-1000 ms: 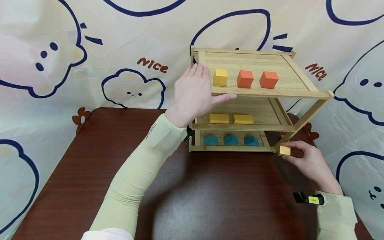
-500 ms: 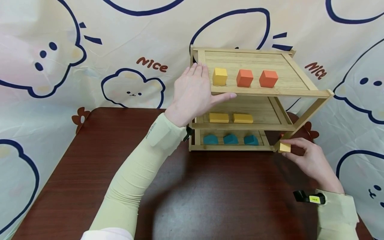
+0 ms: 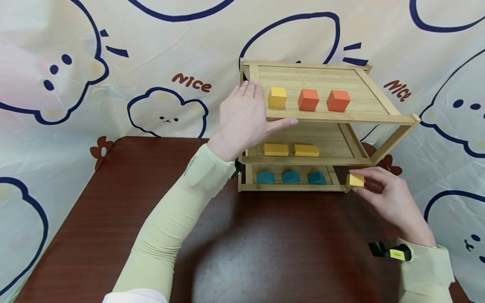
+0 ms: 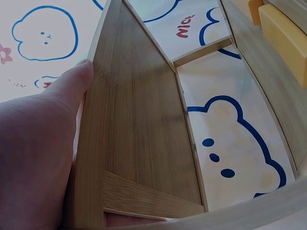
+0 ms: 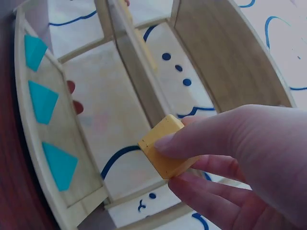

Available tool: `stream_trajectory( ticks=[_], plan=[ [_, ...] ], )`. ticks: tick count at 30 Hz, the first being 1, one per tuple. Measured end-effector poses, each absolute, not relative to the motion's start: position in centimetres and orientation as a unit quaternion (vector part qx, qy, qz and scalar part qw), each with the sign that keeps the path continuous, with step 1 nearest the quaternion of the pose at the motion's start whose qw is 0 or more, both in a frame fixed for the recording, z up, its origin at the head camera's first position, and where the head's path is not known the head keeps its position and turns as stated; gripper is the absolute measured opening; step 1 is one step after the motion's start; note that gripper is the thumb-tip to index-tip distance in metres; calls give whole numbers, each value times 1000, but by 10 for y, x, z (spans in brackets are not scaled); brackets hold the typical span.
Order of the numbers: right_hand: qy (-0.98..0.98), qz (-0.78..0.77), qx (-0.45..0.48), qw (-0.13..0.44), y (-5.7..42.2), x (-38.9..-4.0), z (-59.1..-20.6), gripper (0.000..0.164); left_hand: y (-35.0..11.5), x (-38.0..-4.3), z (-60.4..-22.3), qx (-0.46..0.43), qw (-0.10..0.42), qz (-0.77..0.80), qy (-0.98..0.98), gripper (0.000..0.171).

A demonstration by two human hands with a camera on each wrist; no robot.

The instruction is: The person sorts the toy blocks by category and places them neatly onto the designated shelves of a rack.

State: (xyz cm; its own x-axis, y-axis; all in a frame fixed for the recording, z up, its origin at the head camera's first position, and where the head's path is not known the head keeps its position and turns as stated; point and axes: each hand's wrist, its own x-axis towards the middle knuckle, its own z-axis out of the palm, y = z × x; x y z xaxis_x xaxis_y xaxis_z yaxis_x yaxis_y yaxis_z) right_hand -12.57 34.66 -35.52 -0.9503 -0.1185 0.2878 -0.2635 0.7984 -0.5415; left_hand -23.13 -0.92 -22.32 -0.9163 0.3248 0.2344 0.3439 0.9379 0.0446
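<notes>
My right hand point(image 3: 392, 202) pinches a yellow wooden block point(image 3: 355, 181) between thumb and fingers, by the lower right front corner of a three-tier wooden shelf point(image 3: 318, 78). In the right wrist view, the thumb lies on one face of the block and other fingers are behind it. At the top tier's left end rests my left hand point(image 3: 244, 115), fingers straight, with the thumb stretched along the front edge. On that tier, a yellow cube point(image 3: 277, 98) stands left of two orange-red cubes point(image 3: 308, 100).
Two long yellow blocks point(image 3: 275, 150) lie on the middle tier. Three teal blocks point(image 3: 291, 176) sit in a row on the bottom tier. The shelf stands towards the back right of a dark brown table point(image 3: 265, 244), before a cartoon-printed cloth point(image 3: 227, 46).
My right hand has moved slightly up and left with the yellow block, closer to the bottom tier's right corner. My left hand has stayed in place on the shelf.
</notes>
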Motion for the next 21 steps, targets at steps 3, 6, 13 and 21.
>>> stream_trajectory(
  ticks=[3,6,13,21],
  plan=[
    [-935,313,111,126,342,-126,-350,46,-9,-231,-223,-172,115,-43,-977,131],
    [-932,316,118,134,340,-126,-346,48,-9,-231,-223,-172,115,-42,-978,131],
    [-924,326,133,152,334,-127,-334,49,-9,-231,-224,-172,118,-39,-977,131],
    [-919,317,149,181,328,-126,-314,51,-9,-231,-224,-171,124,-42,-976,130]
  ],
)
